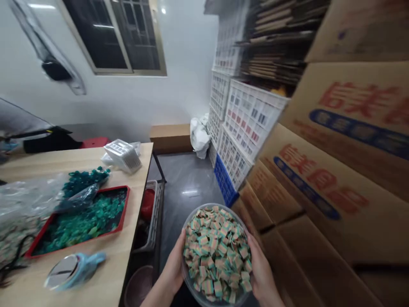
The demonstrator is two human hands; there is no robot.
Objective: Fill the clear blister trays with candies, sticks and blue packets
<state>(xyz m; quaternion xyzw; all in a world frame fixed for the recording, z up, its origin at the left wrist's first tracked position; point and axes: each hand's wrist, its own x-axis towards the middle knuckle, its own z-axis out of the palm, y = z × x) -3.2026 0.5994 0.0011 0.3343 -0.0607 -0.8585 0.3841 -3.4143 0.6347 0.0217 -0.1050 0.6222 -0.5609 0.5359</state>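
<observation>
A clear round bowl is held out in front of me at the lower middle, above the floor. It is heaped with small square pieces striped in tan and green; their exact kind I cannot tell. My left hand grips the bowl's left side, fingers partly hidden beneath it. On the opposite side my right hand is closed against the bowl's wall, its fingers also mostly out of sight.
To the left, a wooden table bears a red-rimmed tray of green pieces, a blue tape dispenser and clear plastic containers. Cardboard boxes and white crates line the right. Grey floor runs between.
</observation>
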